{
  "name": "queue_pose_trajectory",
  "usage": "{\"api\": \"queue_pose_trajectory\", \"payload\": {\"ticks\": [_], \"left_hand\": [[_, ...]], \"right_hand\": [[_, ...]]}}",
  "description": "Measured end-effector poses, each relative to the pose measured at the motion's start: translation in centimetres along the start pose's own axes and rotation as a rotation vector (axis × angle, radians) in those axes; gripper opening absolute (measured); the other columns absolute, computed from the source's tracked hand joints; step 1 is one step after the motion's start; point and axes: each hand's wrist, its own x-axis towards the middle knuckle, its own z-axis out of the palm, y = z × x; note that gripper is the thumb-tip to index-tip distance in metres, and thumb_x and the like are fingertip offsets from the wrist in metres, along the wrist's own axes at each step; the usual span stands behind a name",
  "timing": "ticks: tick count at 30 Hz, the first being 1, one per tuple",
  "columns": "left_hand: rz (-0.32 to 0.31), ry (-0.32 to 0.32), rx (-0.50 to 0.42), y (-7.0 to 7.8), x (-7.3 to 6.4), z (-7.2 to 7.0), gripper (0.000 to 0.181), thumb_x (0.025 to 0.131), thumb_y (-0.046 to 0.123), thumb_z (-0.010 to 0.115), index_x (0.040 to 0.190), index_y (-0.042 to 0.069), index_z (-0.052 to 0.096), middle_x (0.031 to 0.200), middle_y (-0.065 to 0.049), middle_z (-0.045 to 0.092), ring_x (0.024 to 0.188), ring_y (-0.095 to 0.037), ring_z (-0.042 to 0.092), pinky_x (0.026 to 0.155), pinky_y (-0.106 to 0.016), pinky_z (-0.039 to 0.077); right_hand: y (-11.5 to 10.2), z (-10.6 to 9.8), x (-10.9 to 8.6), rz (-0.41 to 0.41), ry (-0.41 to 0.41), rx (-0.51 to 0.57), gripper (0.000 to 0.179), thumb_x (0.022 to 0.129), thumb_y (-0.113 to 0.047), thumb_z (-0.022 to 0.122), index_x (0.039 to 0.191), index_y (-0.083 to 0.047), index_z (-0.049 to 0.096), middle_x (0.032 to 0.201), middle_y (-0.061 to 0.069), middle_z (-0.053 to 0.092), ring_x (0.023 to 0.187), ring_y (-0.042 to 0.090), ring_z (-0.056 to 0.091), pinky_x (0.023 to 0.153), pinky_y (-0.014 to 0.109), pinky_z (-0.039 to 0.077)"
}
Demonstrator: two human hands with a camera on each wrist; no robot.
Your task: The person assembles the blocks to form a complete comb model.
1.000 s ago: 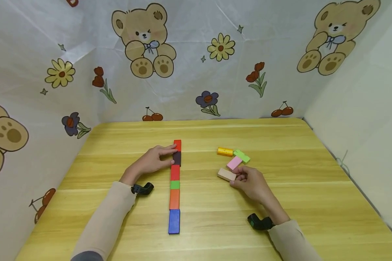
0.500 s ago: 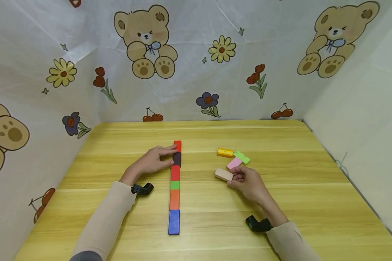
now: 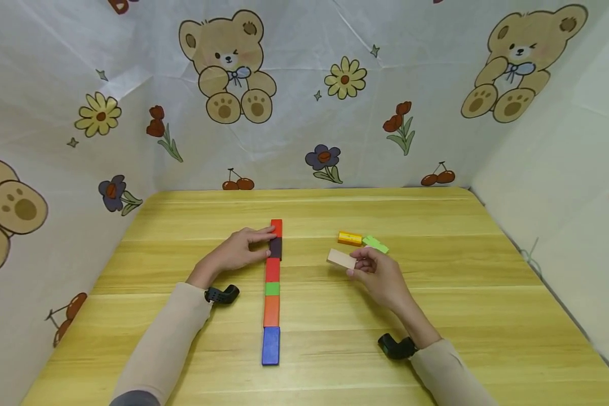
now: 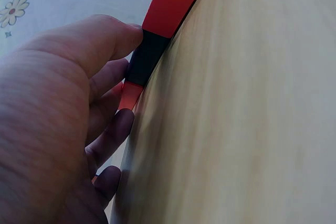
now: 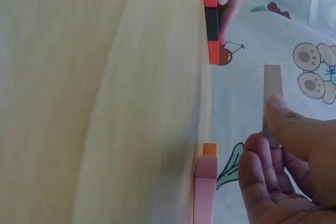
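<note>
A straight row of several blocks runs front to back: a far red block (image 3: 277, 225), a black block (image 3: 276, 248), another red one (image 3: 272, 270), then green (image 3: 272, 288), orange (image 3: 271, 311) and, nearest, a blue block (image 3: 271, 346). My left hand (image 3: 238, 249) rests at the row's left side, fingertips on the far red block and thumb by the black one. To the right, my right hand (image 3: 380, 276) pinches a plain wooden block (image 3: 341, 259) by its right end. The right wrist view shows that block (image 5: 272, 80) raised off the table, between thumb and fingers.
Behind the right hand lie a yellow block (image 3: 350, 238) and a light green block (image 3: 375, 244). A pink block (image 5: 205, 198) lies there too, mostly hidden by the hand in the head view. A patterned cloth (image 3: 294, 67) stands behind the wooden table (image 3: 436, 225).
My right hand has lifted the wooden block and moved it left and away from me, now covering most of the pink block. The left hand stays in place by the row.
</note>
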Motion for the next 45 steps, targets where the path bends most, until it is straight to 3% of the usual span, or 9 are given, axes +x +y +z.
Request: {"api": "queue_pose_trajectory", "payload": {"ticks": [11,19,29,40,45], "left_hand": [[0.003,0.004,-0.019,-0.4,0.4,-0.2,0.054,0.096,0.036,0.068,0.147,0.025,0.054,0.158,0.018,0.038,0.138,-0.019,0.041,0.111,-0.046,0.040],[-0.013,0.001,-0.027,-0.5,0.7,0.2,0.052,0.096,0.038,0.068,0.145,0.030,0.055,0.157,0.023,0.038,0.136,-0.017,0.043,0.110,-0.045,0.041],[-0.005,0.017,0.022,-0.4,0.2,0.3,0.052,0.096,0.035,0.067,0.146,0.028,0.054,0.158,0.020,0.038,0.140,-0.020,0.041,0.114,-0.049,0.037],[0.002,0.014,0.020,-0.6,0.1,0.3,0.052,0.096,0.037,0.067,0.146,0.028,0.055,0.158,0.020,0.038,0.138,-0.019,0.042,0.112,-0.047,0.040],[0.019,0.008,0.025,-0.8,0.4,0.3,0.052,0.097,0.038,0.066,0.146,0.028,0.054,0.159,0.019,0.037,0.142,-0.021,0.040,0.115,-0.050,0.036]], "right_hand": [[-0.6,0.2,1.8,-0.057,0.012,-0.016,0.031,0.086,-0.011,0.079,0.115,-0.007,0.068,0.103,0.008,0.069,0.091,0.018,0.065,0.079,0.023,0.056],[-1.2,0.2,3.5,-0.109,0.029,-0.046,0.032,0.087,-0.013,0.078,0.117,-0.007,0.068,0.106,0.007,0.069,0.091,0.018,0.066,0.082,0.032,0.056],[-1.8,1.3,6.5,-0.078,0.037,0.002,0.032,0.089,-0.013,0.076,0.119,-0.005,0.068,0.106,0.011,0.070,0.094,0.021,0.066,0.081,0.028,0.056],[-2.6,3.4,9.1,0.043,0.036,0.162,0.032,0.093,-0.014,0.072,0.124,-0.007,0.067,0.111,0.012,0.068,0.099,0.021,0.064,0.081,0.023,0.056],[-2.4,4.3,10.2,0.032,0.045,0.159,0.031,0.092,-0.014,0.073,0.122,-0.007,0.068,0.108,0.011,0.069,0.097,0.021,0.064,0.081,0.025,0.056]]}}
